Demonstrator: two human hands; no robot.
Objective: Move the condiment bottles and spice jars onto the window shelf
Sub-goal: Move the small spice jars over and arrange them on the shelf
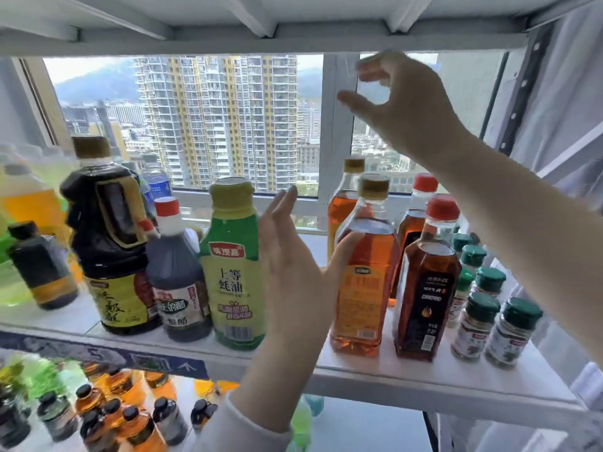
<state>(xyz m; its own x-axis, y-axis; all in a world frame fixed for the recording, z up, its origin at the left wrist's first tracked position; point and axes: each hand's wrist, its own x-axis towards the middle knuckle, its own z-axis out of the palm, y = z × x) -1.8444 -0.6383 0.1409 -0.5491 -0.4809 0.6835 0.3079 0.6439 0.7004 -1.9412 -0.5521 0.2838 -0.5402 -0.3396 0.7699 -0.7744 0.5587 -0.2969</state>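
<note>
Window shelf (424, 370) before a high-rise view, crowded. Dark sauce jug (107, 239), green bottle (233, 272) — full, heavy, slick plastic; best gripped round the body. Left hand (293, 282) open, fingers (284, 210) straight, beside the amber oil bottle (362, 282). Right hand (401, 106) raised, loosely curled, empty. Spice jars (512, 331) far right — light.

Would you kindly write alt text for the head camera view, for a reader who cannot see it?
A person's left hand, fingers straight, is held before the gap between a green bottle and an amber oil bottle on a white window shelf; the right hand is raised, holding nothing. Dark sauce bottles stand left, green-capped spice jars right.
</note>
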